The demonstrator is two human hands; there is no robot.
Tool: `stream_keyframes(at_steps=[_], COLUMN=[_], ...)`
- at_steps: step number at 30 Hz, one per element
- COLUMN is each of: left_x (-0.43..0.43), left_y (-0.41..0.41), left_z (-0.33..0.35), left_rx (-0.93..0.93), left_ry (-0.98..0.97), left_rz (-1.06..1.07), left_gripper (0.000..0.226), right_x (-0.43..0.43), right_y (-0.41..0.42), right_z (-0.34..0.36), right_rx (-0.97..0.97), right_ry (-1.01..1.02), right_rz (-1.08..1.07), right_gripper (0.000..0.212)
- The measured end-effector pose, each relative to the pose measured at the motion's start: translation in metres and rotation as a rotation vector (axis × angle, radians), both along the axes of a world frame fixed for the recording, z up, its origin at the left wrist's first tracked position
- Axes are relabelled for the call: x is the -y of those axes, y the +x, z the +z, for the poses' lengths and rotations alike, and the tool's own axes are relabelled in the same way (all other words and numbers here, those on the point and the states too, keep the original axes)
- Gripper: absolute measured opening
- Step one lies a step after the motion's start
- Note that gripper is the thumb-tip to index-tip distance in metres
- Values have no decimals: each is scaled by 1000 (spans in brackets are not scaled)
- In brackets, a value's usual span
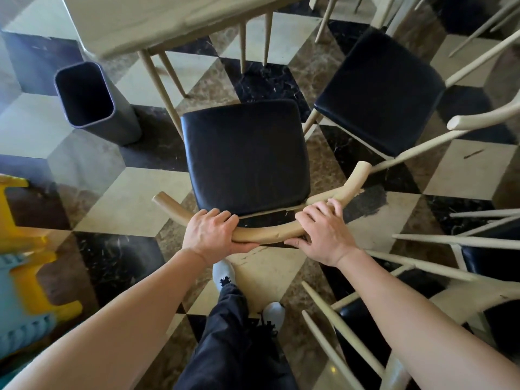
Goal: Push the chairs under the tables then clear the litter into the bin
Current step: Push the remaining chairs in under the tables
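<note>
A chair with a black cushioned seat (247, 156) and a curved tan backrest rail (267, 233) stands right in front of me. My left hand (211, 235) grips the rail left of its middle. My right hand (320, 232) grips it on the right. The seat's front edge sits just short of the pale table (157, 21), whose thin legs rise beyond it. A dark grey rectangular bin (92, 99) stands open on the floor to the left of the chair. No litter shows in this view.
A second black-seated chair (380, 91) stands at the right, angled away from the table. More chair backs and legs (450, 263) crowd the lower right. A yellow and blue plastic object (25, 277) sits at the left edge. My feet (225, 273) are behind the chair.
</note>
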State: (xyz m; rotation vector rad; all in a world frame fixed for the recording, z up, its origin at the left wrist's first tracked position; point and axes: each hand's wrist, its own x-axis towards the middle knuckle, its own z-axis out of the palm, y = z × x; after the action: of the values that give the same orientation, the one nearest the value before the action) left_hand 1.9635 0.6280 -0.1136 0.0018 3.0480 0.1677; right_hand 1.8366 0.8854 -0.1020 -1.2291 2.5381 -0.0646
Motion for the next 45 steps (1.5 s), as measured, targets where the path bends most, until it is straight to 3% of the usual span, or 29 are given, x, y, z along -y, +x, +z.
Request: stream_keyframes(at_steps=[6, 22, 31, 45], left_x=[31, 66, 78, 155], left_y=[-23, -101, -182, -240], left_z=[2, 11, 25, 21], left_rx=[57, 155, 139, 162], left_ry=[-18, -43, -64, -39], left_rz=[10, 121, 200, 225], left_gripper=[78, 87, 84, 94], right_x=[32, 80, 109, 189], right_y=[-22, -114, -222, -282], right_z=[6, 10, 22, 13], right_rx=[41, 50, 53, 36], right_ry=[71, 26, 57, 26], right_rz=[11, 77, 200, 229], right_gripper=[64, 44, 58, 62])
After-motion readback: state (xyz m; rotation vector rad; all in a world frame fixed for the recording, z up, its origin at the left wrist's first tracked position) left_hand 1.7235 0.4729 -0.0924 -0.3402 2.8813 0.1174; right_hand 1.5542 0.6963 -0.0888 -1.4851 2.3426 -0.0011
